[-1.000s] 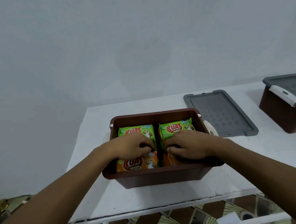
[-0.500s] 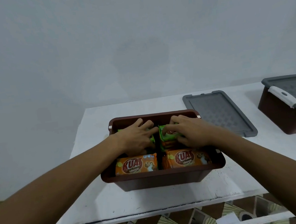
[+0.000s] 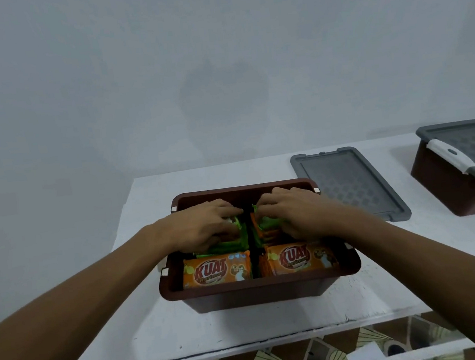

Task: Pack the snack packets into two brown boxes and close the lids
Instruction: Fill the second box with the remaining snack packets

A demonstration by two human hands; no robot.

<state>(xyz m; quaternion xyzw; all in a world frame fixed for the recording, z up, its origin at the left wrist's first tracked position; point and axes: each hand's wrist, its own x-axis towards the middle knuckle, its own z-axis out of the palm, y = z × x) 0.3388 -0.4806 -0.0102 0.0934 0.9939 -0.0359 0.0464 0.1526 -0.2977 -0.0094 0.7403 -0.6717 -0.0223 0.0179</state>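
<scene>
Table (image 3: 245,325): lid (image 3: 348,185) beside box (image 3: 259,291); hands (image 3: 203,224) (image 3: 295,214) seemingly press packets (image 3: 268,224).

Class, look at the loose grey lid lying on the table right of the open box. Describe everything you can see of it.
The grey lid is a rounded-corner rectangle, plastic by its look, with a raised rim and a sunken panel bearing a repeating moulded pattern. Small tabs show on its far edge. It lies flat on the white table, right of the open brown box. Nothing rests on it and no hand touches it; whether it touches the box is unclear.
</scene>
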